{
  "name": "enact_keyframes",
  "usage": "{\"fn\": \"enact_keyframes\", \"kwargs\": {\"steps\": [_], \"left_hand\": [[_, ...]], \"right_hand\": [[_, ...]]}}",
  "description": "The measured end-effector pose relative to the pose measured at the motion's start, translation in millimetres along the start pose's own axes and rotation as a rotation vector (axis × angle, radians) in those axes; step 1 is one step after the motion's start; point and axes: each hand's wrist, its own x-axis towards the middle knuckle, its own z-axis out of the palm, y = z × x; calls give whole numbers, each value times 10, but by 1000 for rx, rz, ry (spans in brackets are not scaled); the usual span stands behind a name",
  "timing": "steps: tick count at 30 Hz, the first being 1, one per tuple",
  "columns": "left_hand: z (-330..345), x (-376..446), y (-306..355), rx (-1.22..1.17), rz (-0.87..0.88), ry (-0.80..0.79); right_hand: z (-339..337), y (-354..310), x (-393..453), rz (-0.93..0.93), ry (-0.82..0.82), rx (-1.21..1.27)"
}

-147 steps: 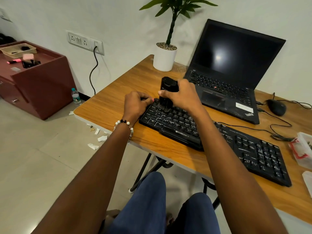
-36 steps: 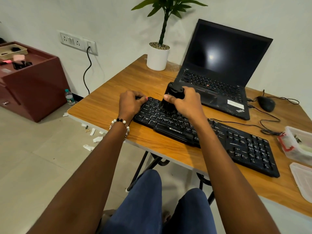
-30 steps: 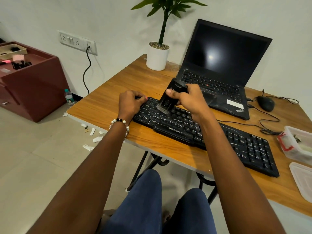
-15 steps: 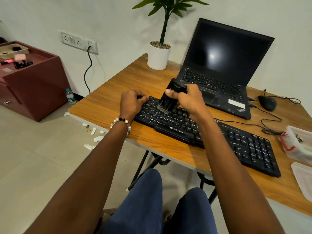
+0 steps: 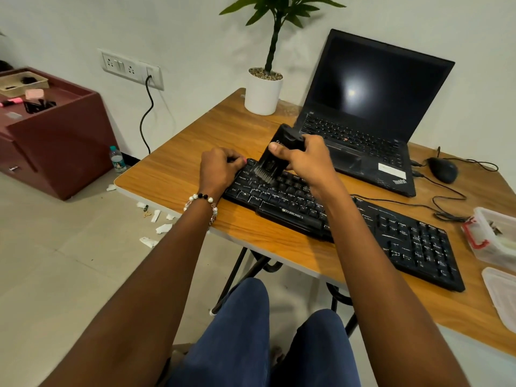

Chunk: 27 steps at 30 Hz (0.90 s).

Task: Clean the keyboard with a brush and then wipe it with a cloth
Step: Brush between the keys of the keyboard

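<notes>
A long black keyboard (image 5: 396, 236) lies slantwise on the wooden table (image 5: 178, 174). My right hand (image 5: 304, 160) grips a black brush (image 5: 275, 155), tilted, with its grey bristles on the keys near the keyboard's upper left end. My left hand (image 5: 220, 170) is curled over the keyboard's left corner and holds it down. No cloth is visible.
An open black laptop (image 5: 371, 113) stands behind the keyboard, a white plant pot (image 5: 262, 93) left of it. A black mouse (image 5: 442, 170) with cables lies at the right. A clear plastic box (image 5: 494, 238) and its lid (image 5: 502, 297) sit at the right edge. A maroon cabinet (image 5: 55, 141) stands at the left.
The brush has gone from upright to tilted and has stroked a short way left over the keys. My left hand has stayed on the keyboard's left corner.
</notes>
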Motion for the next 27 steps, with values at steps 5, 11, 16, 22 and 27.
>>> {"fn": "enact_keyframes", "kwargs": {"steps": [5, 11, 16, 22, 27], "left_hand": [[7, 16, -8, 13, -13, 1], [3, 7, 14, 12, -19, 2], [3, -1, 22, 8, -30, 2], [1, -3, 29, 13, -35, 0], [-4, -8, 34, 12, -37, -1]], "right_hand": [[-112, 72, -35, -67, 70, -268], [-218, 96, -96, 27, -35, -119], [-248, 118, -99, -46, 95, -215], [-241, 129, -168, 1, -31, -130], [-304, 135, -161, -9, 94, -88]]}}
